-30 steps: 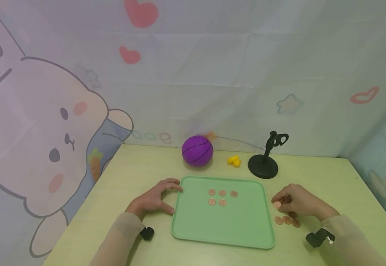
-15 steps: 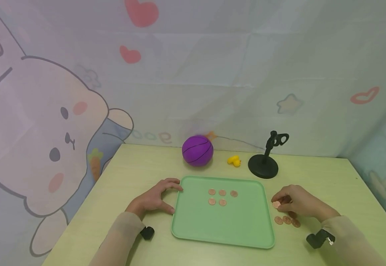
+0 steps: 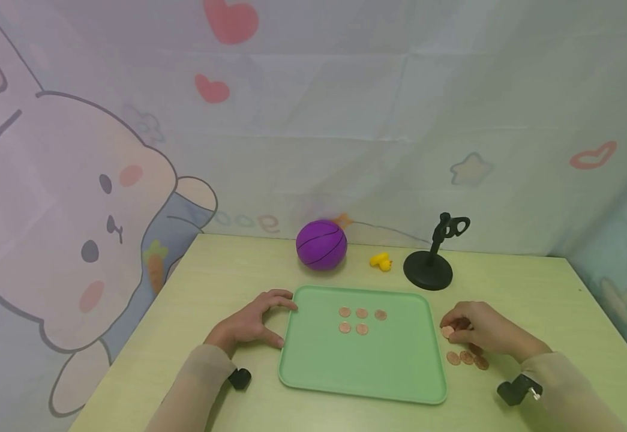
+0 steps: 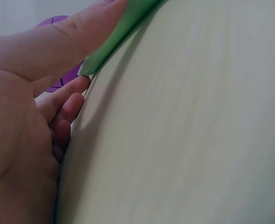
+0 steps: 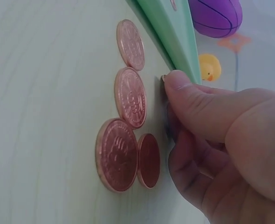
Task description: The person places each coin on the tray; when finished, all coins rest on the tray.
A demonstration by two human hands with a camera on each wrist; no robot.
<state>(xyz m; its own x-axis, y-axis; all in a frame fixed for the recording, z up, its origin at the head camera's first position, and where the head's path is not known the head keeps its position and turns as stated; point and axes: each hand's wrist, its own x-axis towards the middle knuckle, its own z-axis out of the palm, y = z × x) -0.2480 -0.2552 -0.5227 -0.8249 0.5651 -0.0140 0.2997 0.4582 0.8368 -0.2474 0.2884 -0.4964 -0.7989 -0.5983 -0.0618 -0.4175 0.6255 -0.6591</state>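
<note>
Between its thumb and fingers, my right hand [image 3: 480, 326] pinches a copper coin [image 3: 447, 332] just off the tray's right edge. Only a sliver of that coin shows past the thumb in the right wrist view. Several more copper coins [image 5: 130, 97] lie on the table beside this hand, some touching one another. On the green tray [image 3: 340, 372], coins lie flat in two rows, three in the far row and two in the near one, such as the near-left coin [image 3: 344, 327]. My left hand [image 3: 248, 321] rests at the tray's left edge, thumb and fingers spread along the rim.
Behind the tray stand a purple ball [image 3: 321, 245] with black lines, a small yellow duck [image 3: 381, 261] and a black stand [image 3: 428, 270] with a round base. A printed cloth [image 3: 345, 150] hangs behind the pale table [image 3: 254, 390].
The right hand has shifted very slightly toward the tray with the coin in its pinch. The left hand and the coins on the tray stay put.
</note>
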